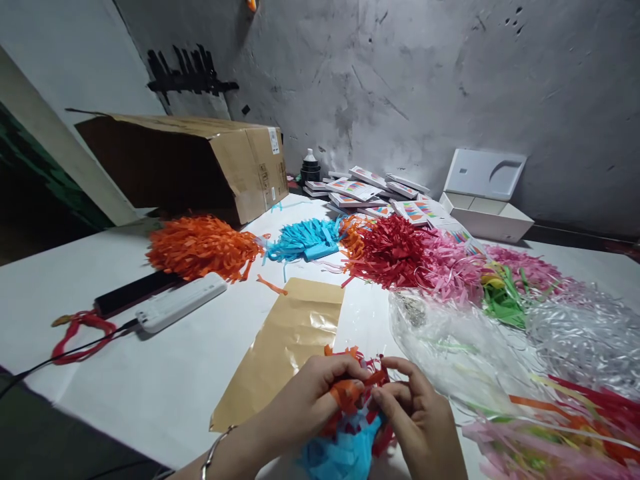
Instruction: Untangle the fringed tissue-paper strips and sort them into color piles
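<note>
A bundle of shredded paper strips (345,453) in orange, red and blue lies at the table's near edge, between my hands. My left hand (320,387) pinches orange strips at its top, thumb and fingers closed. From the other side my right hand (415,413) pinches red strips, its fingertips close to the left ones. Blue strips hang below both hands. Just beyond my left hand is a shiny tan paper sheet (290,333). A clear plastic bag (450,353) lies beyond my right hand.
Orange (200,247), blue (305,237), red (395,250) and pink (450,267) strip piles cross the white table (120,393). Behind stand a cardboard box (250,167), flat printed boxes (355,190) and an open white box (487,213). A white power strip (180,303) lies left, silver shreds (585,333) right.
</note>
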A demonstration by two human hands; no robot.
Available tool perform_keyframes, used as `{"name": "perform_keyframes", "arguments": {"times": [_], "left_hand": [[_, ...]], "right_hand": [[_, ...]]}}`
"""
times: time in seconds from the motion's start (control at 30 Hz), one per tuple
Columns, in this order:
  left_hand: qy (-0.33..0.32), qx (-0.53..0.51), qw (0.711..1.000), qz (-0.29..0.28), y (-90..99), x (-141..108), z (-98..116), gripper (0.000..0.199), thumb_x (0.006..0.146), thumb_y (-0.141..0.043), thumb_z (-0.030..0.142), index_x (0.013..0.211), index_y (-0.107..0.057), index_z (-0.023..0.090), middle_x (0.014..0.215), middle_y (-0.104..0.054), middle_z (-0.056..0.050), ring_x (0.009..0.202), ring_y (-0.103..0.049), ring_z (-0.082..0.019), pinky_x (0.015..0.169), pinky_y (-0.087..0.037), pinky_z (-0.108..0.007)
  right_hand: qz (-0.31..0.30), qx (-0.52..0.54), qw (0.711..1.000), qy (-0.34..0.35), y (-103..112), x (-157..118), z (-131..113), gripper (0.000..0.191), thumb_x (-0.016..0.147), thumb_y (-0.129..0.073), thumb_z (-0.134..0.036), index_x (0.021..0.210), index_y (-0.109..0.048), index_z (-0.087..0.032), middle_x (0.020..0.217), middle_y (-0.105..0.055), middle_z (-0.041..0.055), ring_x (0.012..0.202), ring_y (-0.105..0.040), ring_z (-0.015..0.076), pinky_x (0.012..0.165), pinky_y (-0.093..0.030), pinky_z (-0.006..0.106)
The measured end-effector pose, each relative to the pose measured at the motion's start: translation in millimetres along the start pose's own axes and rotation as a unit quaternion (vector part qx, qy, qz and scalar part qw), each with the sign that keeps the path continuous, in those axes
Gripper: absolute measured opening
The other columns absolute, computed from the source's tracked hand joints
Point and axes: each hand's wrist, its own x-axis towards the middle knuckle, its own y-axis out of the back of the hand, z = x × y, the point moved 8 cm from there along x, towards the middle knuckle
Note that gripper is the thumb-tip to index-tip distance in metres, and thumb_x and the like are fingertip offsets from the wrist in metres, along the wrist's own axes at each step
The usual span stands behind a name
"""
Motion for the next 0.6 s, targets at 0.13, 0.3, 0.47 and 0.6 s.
{"name": "perform_keyframes", "arguments": {"times": [0.13, 0.3, 0.47, 0.6], "left_hand": [[-0.051, 0.094, 0.994, 0.016, 3.7, -2, 10, 0.024, 0.08, -0.056, 0.011, 0.093, -0.073, 0.021, 0.088, -0.076, -0.004, 0.079, -0.066, -0.02, 0.072, -0.048, -0.027], [-0.043, 0.108, 0.993, 0.004, 3.2, -3, 9, 0.026, 0.083, -0.054, 0.012, 0.097, -0.074, 0.02, 0.091, -0.077, -0.006, 0.081, -0.068, -0.02, 0.073, -0.049, -0.027], [-0.063, 0.127, 0.989, -0.03, -0.3, -3, 10, 0.019, 0.084, -0.058, 0.017, 0.094, -0.074, 0.021, 0.089, -0.076, -0.005, 0.081, -0.066, -0.02, 0.073, -0.048, -0.028], [-0.073, 0.082, 0.994, -0.003, 1.3, 0, 16, 0.016, 0.089, -0.061, 0.025, 0.098, -0.074, 0.022, 0.097, -0.073, -0.008, 0.092, -0.064, -0.023, 0.083, -0.049, -0.032]], "right_hand": [[-0.028, 0.035, 0.998, -0.031, -5, 1, 5, 0.048, 0.085, -0.067, -0.061, 0.103, -0.064, -0.018, 0.063, -0.067, -0.0009, 0.046, -0.059, 0.0132, 0.044, -0.048, 0.021], [-0.04, -0.006, 0.999, 0.007, -5, 1, -5, 0.041, 0.089, -0.065, -0.055, 0.105, -0.066, -0.018, 0.063, -0.067, -0.0004, 0.049, -0.06, 0.0122, 0.048, -0.047, 0.02], [-0.077, 0.037, 0.996, -0.036, -8, 0, 0, 0.04, 0.088, -0.066, -0.055, 0.102, -0.067, -0.018, 0.061, -0.064, -0.0016, 0.043, -0.06, 0.013, 0.044, -0.045, 0.021], [-0.094, -0.013, 0.995, 0.017, -8, 2, -5, 0.034, 0.092, -0.061, -0.051, 0.093, -0.069, -0.017, 0.066, -0.067, 0.0025, 0.047, -0.062, 0.0141, 0.045, -0.046, 0.022]]}}
